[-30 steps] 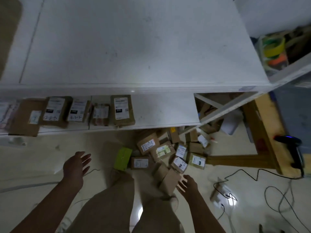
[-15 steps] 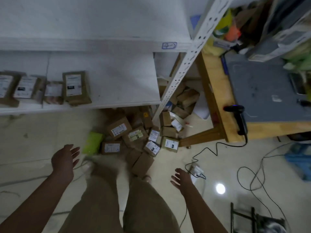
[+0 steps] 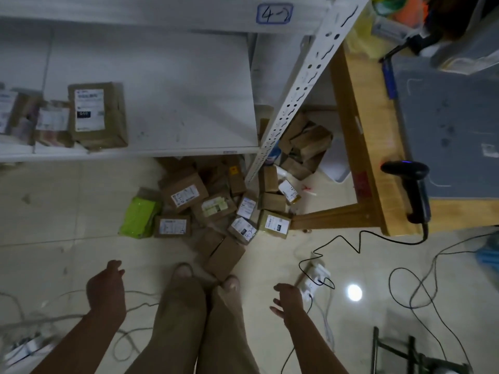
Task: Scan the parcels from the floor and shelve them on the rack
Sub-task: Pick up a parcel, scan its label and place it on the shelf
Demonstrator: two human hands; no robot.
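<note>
Parcels (image 3: pixel 216 209) lie in a heap on the floor (image 3: pixel 67 206) by the corner post of the rack (image 3: pixel 189 90). They are in front of both hands and not touching them. The left hand (image 3: pixel 106 290) hangs empty with loose fingers. The right hand (image 3: pixel 287 299) is empty too, with its fingers spread. A few shelved boxes (image 3: pixel 97 114) sit on the rack. The black scanner (image 3: pixel 413 184) lies on the table (image 3: pixel 361 147), far off to the right.

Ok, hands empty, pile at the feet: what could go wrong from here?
The scanner cable trails from the table edge across the floor toward the power strip beside the right hand; snagging it might pull the scanner down. A plain box lies against the toes, easy to step on.
</note>
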